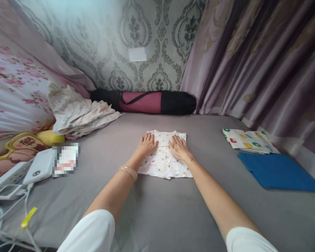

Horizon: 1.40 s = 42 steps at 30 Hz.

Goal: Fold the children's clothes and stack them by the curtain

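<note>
A small white printed shirt (164, 162) lies spread out on the grey sheet, its neckline at the far side and a button placket down the middle. My left hand (148, 144) rests flat on its upper left part, fingers stretched out. On the upper right part lies my right hand (178, 147), palm down with the fingers apart. Both hands press on the cloth without gripping it. Parts of the shirt under the hands and its side edges by the forearms are hidden.
To the right lie a folded patterned cloth (248, 140) and a folded blue cloth (280, 171). A black and maroon roll bag (141, 102) runs along the wall. At left are a crumpled cloth (78, 112), a power bank (40, 166), a power strip (12, 178) and cables.
</note>
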Motion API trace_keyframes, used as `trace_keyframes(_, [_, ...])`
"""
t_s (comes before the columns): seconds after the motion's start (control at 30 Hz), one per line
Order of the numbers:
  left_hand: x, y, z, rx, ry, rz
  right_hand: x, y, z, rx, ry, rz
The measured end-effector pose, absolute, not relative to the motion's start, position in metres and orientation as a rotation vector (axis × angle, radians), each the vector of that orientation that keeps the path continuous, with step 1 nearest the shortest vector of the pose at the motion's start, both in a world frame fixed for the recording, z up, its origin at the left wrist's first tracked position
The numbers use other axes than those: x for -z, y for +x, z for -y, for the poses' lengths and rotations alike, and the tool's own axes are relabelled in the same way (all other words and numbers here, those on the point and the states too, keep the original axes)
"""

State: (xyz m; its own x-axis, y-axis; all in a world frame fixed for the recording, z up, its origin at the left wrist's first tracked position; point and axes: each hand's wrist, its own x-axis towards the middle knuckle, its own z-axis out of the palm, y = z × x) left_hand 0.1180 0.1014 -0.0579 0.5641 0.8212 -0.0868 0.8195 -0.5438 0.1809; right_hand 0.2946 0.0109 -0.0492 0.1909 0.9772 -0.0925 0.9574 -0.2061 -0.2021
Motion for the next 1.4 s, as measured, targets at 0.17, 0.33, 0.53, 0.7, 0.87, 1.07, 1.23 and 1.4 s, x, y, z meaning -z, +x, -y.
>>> trace_keyframes(0.17, [0.045,0.122,-0.101,-0.227,2.8,-1.245,0.038,0.314,-0.01,-0.174,-2.189,1.985])
trace_keyframes(0.33, [0.05,0.131,-0.097,-0.271,2.939,-1.017,0.047,0.329,-0.013,-0.084,-2.189,2.034])
trace_keyframes(0.53, [0.059,0.133,-0.107,0.015,2.826,-1.006,0.059,0.34,-0.017,-0.317,-2.28,2.044])
trace_keyframes(0.7, [0.05,0.135,-0.1,-0.249,2.927,-1.084,0.047,0.329,-0.016,-0.191,-2.226,2.064])
trace_keyframes(0.87, [0.06,0.139,-0.094,-0.3,2.848,-1.33,0.052,0.306,-0.016,-0.144,-2.036,2.199])
trace_keyframes(1.07, [0.067,0.137,-0.103,-0.08,2.744,-1.256,0.049,0.301,-0.021,-0.338,-2.1,2.225])
trace_keyframes(1.23, [0.062,0.124,-0.108,-0.201,2.688,-1.213,0.04,0.288,-0.03,-0.24,-2.019,2.205])
trace_keyframes(1.4, [0.063,0.107,-0.112,-0.066,2.689,-1.094,0.049,0.281,-0.033,-0.36,-2.048,2.3])
